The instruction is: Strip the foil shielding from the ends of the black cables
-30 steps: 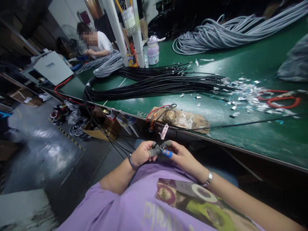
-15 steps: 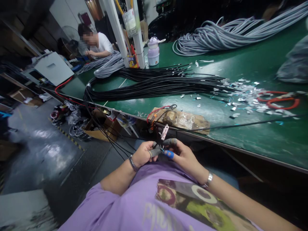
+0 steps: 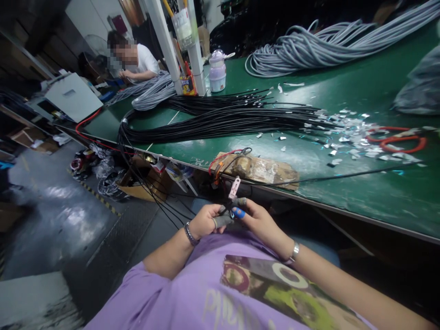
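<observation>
My left hand (image 3: 206, 221) is closed in a pinch on the end of a black cable, its fingers wearing grey finger covers. Thin pale and light-blue wires (image 3: 232, 213) stick out at the cable's end, between the two hands. My right hand (image 3: 258, 220), with a blue cover on the thumb, pinches at these wires, its fingertips close to the left hand's. Fingers hide most of the cable end. Just above the fingertips is a small pinkish tag-like piece (image 3: 234, 188). Black cables (image 3: 151, 188) hang from the table edge toward my left hand.
On the green table (image 3: 364, 201) lie a black cable bundle (image 3: 213, 123), grey cable coils (image 3: 302, 52), red-handled scissors (image 3: 404, 140) and scattered scraps (image 3: 347, 133). A taped block (image 3: 257, 169) sits at the front edge. A co-worker (image 3: 146, 62) sits at the far left.
My right thumb and fingers have shifted slightly left, closer to my left hand, over the wires. The view has moved slightly; the things on the table lie as before.
</observation>
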`<state>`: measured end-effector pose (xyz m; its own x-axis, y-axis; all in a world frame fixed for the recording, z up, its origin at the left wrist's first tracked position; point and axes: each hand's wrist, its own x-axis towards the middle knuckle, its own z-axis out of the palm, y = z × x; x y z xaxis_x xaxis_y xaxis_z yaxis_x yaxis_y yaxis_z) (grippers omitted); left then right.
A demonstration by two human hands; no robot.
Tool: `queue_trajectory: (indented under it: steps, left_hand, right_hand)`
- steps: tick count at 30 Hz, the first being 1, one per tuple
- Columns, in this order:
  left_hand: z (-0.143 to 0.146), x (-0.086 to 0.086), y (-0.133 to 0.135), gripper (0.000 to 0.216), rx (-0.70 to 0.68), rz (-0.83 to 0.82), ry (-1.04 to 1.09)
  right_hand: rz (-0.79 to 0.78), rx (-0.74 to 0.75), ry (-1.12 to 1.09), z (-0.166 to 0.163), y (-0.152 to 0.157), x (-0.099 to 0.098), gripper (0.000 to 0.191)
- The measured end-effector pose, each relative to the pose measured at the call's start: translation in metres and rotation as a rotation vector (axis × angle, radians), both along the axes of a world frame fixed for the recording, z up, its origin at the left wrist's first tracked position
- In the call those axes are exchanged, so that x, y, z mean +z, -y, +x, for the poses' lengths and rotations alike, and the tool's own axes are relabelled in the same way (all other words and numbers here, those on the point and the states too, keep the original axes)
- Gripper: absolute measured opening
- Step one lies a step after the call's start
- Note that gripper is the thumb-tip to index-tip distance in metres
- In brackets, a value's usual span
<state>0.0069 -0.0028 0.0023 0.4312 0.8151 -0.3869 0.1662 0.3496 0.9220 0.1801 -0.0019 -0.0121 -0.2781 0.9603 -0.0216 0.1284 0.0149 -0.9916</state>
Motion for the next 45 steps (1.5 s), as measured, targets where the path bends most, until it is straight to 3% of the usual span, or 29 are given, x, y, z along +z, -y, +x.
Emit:
queue_trajectory:
  steps: [16,21,29,37,40,45]
  left_hand:
    - [0.002,0.002,-0.001,0.052,0.087,0.005,0.014]
    - [0.001,0.0,-0.001,0.049,0.106,0.029,0.001]
    - [0.007,-0.001,0.002,0.044,0.059,0.047,-0.04]
    - [0.008,0.004,0.002,0.047,0.121,0.072,-0.044]
    - [0.009,0.004,0.001,0.046,0.132,0.084,-0.033]
    - [0.008,0.002,0.002,0.044,0.135,0.122,-0.024]
  right_hand:
    - [0.034,-0.049,-0.037,0.001,0.002,0.001,0.024]
    - [0.15,-0.071,0.086,0.004,0.004,-0.001,0.025]
    - [0.507,-0.104,0.297,0.004,0.003,0.001,0.026]
    - [0.556,-0.191,0.323,0.01,0.004,0.004,0.02]
    - [0.575,-0.149,0.335,0.011,0.005,0.007,0.01]
    - [0.654,-0.053,0.469,0.013,0.006,0.007,0.016]
